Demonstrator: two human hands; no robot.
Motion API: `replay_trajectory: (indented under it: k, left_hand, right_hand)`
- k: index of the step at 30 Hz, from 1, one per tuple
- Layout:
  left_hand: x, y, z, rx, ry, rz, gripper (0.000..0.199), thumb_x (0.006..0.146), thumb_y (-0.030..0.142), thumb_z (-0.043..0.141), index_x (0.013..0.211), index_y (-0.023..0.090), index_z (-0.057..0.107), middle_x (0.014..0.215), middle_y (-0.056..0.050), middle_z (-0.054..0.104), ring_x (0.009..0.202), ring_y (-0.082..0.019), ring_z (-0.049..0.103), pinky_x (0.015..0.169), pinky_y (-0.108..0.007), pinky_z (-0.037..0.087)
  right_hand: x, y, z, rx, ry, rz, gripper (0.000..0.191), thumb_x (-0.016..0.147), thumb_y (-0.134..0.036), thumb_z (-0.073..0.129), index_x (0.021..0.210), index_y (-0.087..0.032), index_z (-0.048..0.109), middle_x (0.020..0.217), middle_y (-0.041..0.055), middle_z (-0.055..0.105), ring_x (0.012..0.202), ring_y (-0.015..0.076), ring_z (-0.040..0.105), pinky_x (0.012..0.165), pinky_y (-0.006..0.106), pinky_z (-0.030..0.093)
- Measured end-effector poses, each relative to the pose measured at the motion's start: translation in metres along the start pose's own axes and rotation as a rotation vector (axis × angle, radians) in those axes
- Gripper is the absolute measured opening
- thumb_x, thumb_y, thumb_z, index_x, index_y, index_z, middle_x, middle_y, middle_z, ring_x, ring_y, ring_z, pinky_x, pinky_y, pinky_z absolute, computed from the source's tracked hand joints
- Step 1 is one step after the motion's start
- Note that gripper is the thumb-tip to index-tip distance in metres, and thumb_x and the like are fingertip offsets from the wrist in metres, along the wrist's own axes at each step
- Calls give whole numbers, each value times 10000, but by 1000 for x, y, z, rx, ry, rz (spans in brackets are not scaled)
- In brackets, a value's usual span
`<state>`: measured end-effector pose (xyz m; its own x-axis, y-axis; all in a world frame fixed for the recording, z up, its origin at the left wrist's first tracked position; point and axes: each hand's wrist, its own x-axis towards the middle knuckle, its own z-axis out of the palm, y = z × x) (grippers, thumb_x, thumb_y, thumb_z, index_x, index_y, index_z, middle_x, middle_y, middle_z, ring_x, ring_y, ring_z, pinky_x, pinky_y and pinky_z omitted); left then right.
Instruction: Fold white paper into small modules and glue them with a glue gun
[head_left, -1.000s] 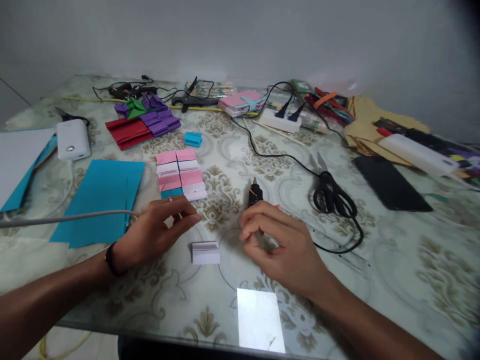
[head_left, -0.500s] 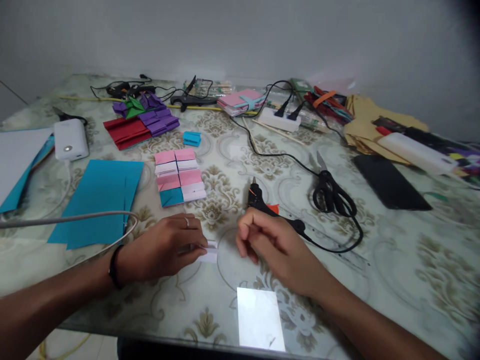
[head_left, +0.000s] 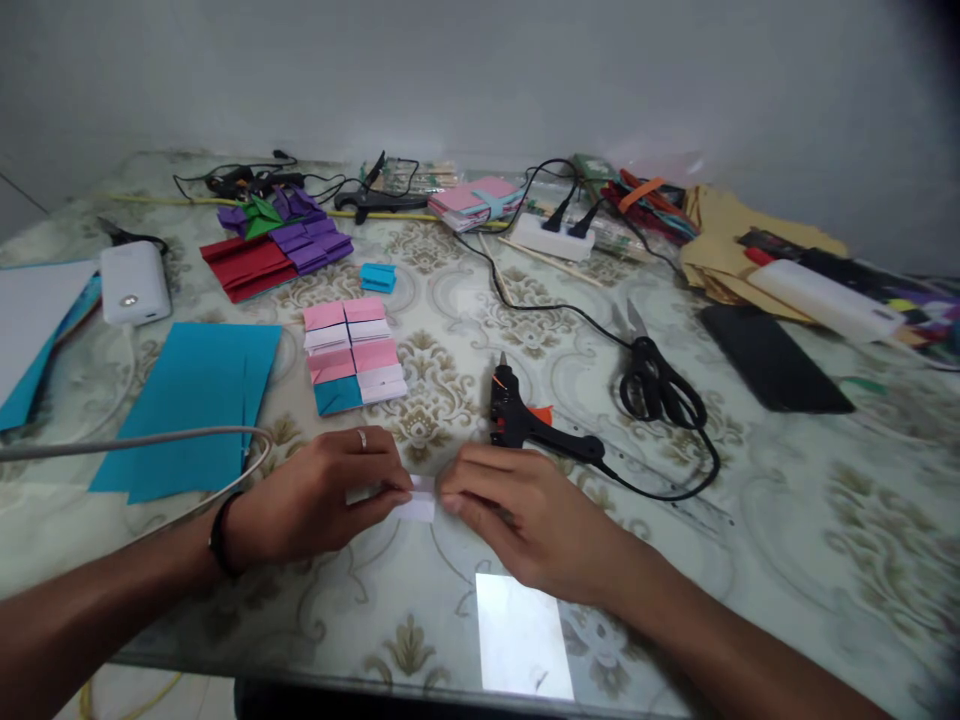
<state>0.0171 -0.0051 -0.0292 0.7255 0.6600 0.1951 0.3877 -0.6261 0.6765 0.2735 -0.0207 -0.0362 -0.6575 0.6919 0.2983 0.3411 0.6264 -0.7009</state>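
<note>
A small folded piece of white paper [head_left: 417, 508] lies low over the table, between my two hands. Thumb and fingers of my left hand [head_left: 330, 495] pinch its left end. My right hand [head_left: 529, 510] is closed in a pinch at the paper's right end, and its fingertips partly hide that edge. Just beyond my hands sits a block of pink, white and blue folded papers [head_left: 354, 355]. A black glue gun [head_left: 536, 420] rests behind my right hand, its nozzle pointing away from me.
Blue sheets [head_left: 191, 410] lie left under a grey cable [head_left: 150, 438]. Black scissors [head_left: 656, 385] and a dark phone [head_left: 776, 358] are at right. Red folded paper [head_left: 247, 268], a small blue fold [head_left: 378, 278] and a power strip [head_left: 553, 236] stand farther back.
My right hand has moved left and closed its fingers at the right end of the white paper. My left hand keeps its pinch on it.
</note>
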Motion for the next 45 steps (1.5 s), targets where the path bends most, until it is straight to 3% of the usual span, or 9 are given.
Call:
replay_trajectory:
  k: [5, 10, 16, 20, 26, 33, 41, 45]
  left_hand:
    - [1, 1, -1, 5, -23, -37, 186, 1016, 88, 619, 1001, 193, 772, 987, -56, 759, 914, -198, 743, 806, -291, 577]
    - [1, 4, -3, -38, -15, -71, 194, 971, 115, 687, 1115, 200, 785, 1071, -68, 767, 987, -219, 742, 878, -323, 602]
    - [0, 4, -8, -191, -14, -97, 325, 936, 172, 759, 1246, 266, 770, 1171, -70, 742, 1069, -248, 716, 971, -408, 597]
    - [-3, 4, -9, -370, -58, -56, 417, 967, 150, 745, 1359, 286, 702, 1243, -50, 695, 1137, -216, 686, 1033, -377, 553]
    - [-11, 7, -7, -550, -108, -146, 511, 978, 205, 743, 1456, 343, 626, 1342, -33, 642, 1248, -255, 630, 1118, -429, 505]
    - [-18, 9, -4, -593, -122, -116, 672, 977, 163, 740, 1577, 359, 511, 1462, -78, 590, 1373, -278, 560, 1210, -520, 434]
    - [-16, 8, -5, -567, -110, -119, 680, 982, 219, 751, 1586, 399, 494, 1491, -63, 572, 1393, -284, 556, 1230, -532, 422]
    - [-13, 9, -7, -597, -120, -129, 665, 985, 201, 736, 1589, 365, 512, 1480, -69, 571, 1378, -279, 548, 1226, -517, 406]
  right_hand:
    - [3, -5, -7, 66, 123, 87, 287, 1070, -149, 528, 795, -195, 596, 737, -9, 572, 660, 136, 571, 623, 261, 458]
    - [2, 0, 0, 81, 194, 120, 146, 1036, -169, 662, 907, -187, 726, 826, 25, 719, 722, 156, 674, 644, 270, 519]
    - [2, -4, 8, -12, 316, -33, 92, 1002, -107, 707, 976, -174, 764, 899, 54, 798, 809, 175, 755, 749, 297, 631]
    - [2, -8, 9, -194, 394, -148, 122, 1014, -87, 681, 1008, -163, 776, 896, 54, 820, 802, 183, 771, 775, 333, 668]
    - [-3, -13, 2, -454, 382, -242, 141, 1035, -65, 626, 1054, -120, 754, 931, 81, 817, 800, 198, 758, 720, 350, 642]
    - [3, -14, 5, -611, 358, -231, 115, 1044, -92, 616, 968, -110, 700, 849, 85, 774, 753, 206, 717, 641, 357, 543]
    - [2, -14, 4, -234, 383, -121, 135, 1032, -60, 553, 975, -167, 613, 841, 34, 674, 748, 155, 640, 649, 282, 529]
    - [1, -11, -1, -204, 452, -102, 139, 1013, -41, 615, 1026, -176, 643, 878, 35, 712, 796, 161, 667, 725, 292, 574]
